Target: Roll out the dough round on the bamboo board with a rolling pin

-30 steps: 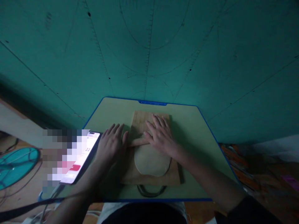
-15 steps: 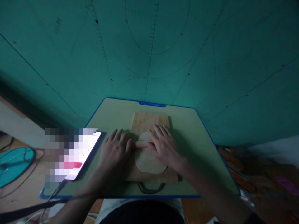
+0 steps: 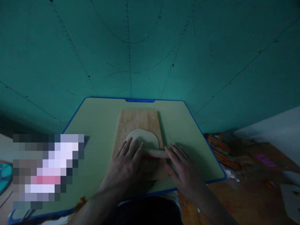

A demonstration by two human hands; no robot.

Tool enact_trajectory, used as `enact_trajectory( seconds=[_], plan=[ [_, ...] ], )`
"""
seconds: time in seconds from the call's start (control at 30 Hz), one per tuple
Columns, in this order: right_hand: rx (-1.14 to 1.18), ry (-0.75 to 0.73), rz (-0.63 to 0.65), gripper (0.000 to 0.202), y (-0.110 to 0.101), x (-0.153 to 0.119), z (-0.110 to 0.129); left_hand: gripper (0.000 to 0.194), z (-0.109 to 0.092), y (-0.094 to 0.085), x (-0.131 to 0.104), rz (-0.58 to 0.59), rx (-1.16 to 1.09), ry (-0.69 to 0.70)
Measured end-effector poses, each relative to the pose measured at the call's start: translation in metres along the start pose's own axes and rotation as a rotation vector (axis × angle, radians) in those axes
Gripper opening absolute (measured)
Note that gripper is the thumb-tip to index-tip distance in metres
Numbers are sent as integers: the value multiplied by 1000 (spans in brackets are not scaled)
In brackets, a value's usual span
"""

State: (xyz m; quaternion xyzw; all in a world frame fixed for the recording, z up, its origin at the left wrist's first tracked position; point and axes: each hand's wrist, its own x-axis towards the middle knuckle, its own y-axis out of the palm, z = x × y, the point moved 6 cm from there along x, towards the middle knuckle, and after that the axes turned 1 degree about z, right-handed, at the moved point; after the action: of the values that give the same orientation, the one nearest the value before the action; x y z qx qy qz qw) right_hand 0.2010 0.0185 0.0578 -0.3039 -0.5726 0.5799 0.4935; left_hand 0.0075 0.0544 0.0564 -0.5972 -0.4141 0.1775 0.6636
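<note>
A flat, pale sheet of dough [image 3: 146, 137] lies on a wooden cutting board [image 3: 138, 118], its near part hidden by my hands. Across it runs a light, thin rolling pin [image 3: 156, 153], roughly level from left to right. My left hand [image 3: 127, 159] is over the pin's left part, fingers reaching forward above the dough, with that end covered. At the other end, my right hand [image 3: 181, 164] holds the pin, with the thumb on the near side and the fingers extended over it. Both hands press from above.
The board rests on a pale folding table [image 3: 100, 122] with a blue rim, against a green wall [image 3: 150, 68]. A pixelated bright screen [image 3: 55, 165] stands at the table's left. Right of the table, clutter [image 3: 222, 151] lies on the brown floor [image 3: 236, 193].
The view has turned right, so table and screen appear farther left. The pin now lies nearer me on the dough, and my left hand reaches over the dough while my right is at the pin's end.
</note>
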Motion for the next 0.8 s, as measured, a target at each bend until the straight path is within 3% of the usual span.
enact_trajectory(
  seconds=[0.13,0.23,0.5,0.6,0.7,0.8],
  plan=[
    [-25,-9,-14,58,4,-12,0,51,-5,1,5,-13,36,18],
    [-37,-5,-8,63,5,-4,-4,58,-3,0,15,-33,42,3],
    [-82,5,86,66,11,75,-48,70,33,20,81,31,53,-100],
    [-87,48,90,64,13,98,-61,70,43,29,96,53,23,-88],
    [-91,60,87,64,12,92,-58,76,39,27,87,7,18,-86],
    [-85,34,68,66,9,58,-38,78,22,18,59,-23,21,-63]
  ],
)
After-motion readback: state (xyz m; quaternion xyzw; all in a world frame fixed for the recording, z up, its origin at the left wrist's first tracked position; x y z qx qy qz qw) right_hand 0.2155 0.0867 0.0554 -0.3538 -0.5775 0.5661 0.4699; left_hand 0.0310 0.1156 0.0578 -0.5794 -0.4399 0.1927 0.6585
